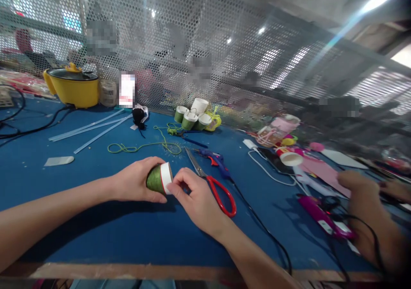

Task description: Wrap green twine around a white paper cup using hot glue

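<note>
My left hand (138, 180) is wrapped around a paper cup (166, 178) lying tilted on its side, its lower part wound with green cord (155, 179). Its white rim faces right. My right hand (195, 197) has thumb and forefinger pinched at that rim; whether anything small is between them is hidden. Just beyond the right hand lie scissors (221, 196) with red handles, blades partly on the table. A blue glue gun (218, 160) rests behind them. Loose green cord (144, 145) curls across the table ahead of the cup.
Several green-wound cups (190, 120) stand at the back. Glue sticks (93, 128) and a yellow electric pot (75, 87) are at left. On the right are a phone (276, 160), a purple tool (324, 216), cables and a co-worker's blurred arm (366, 207). A perforated metal screen (180, 45) borders the blue table.
</note>
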The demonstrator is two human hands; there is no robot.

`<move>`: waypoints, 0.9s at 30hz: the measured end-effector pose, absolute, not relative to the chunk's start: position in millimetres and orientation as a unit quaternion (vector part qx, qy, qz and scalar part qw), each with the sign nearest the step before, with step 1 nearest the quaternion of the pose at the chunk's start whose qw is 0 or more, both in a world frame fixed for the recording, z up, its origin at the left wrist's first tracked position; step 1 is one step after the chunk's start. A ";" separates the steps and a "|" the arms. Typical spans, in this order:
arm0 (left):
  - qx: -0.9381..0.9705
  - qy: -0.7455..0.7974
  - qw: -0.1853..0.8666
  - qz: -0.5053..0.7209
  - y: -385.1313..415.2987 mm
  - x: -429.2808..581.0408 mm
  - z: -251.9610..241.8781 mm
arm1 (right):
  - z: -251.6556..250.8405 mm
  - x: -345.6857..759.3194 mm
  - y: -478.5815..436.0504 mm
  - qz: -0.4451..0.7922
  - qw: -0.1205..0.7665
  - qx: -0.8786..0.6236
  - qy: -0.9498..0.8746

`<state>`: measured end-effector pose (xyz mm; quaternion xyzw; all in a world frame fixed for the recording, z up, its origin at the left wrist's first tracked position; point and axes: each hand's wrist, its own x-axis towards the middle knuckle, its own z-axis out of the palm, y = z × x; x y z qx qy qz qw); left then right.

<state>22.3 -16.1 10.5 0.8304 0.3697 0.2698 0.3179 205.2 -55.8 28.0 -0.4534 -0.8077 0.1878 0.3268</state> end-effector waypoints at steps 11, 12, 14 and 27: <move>0.874 0.374 0.218 0.221 -19.2 22.7 9.2 | 28.8 205.3 -55.7 0.229 0.326 -0.471 -0.787; 0.878 0.377 0.202 0.214 -19.4 22.7 9.6 | 28.5 205.3 -55.9 0.225 0.324 -0.469 -0.790; 0.887 0.377 0.166 0.208 -19.9 22.6 10.5 | 28.3 206.0 -55.7 0.224 0.326 -0.467 -0.791; 0.891 0.364 0.124 0.240 -23.1 22.4 8.8 | 24.2 208.0 -53.8 0.201 0.353 -0.437 -0.803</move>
